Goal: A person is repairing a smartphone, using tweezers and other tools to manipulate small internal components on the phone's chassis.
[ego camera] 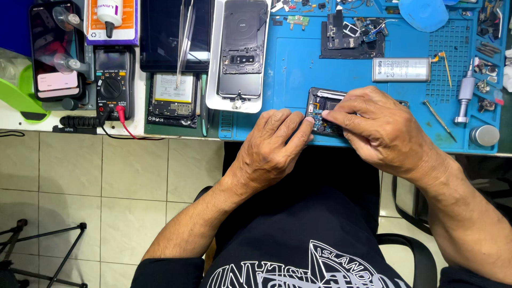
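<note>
Black shirt cloth (298, 250) with a pale printed design fills the bottom of the view, closest to the lens, with both forearms reaching up from it to the table (74, 120).

Far left on the table stands a phone on a stand (53, 50) with its screen lit, and beside it a black multimeter (112, 80) with a red lead plugged in. Next comes a dark tablet (160, 34) with tweezers (185, 37) lying across it, and below that an opened phone body (173, 98) showing its battery. A phone back cover (242, 50) rests on a white tray, overlapping the blue work mat (288, 64).

The left hand (274, 149) lies on the mat's near edge, fingers curled narrow, its fingertips pressing the left end of an opened phone frame (322, 109). That frame sits on the mat, near its front edge, between the two hands. The right hand (378, 128) covers the frame's right part; its grip is a tight pinch of thumb and forefinger on the circuit board inside, though what it pinches is too small to tell.

Behind the hands lie a black disassembled part (352, 40) and a silver battery (401, 69). Farther right are a thin probe (440, 120), a silver screwdriver (465, 93) and a round metal cap (484, 135).
</note>
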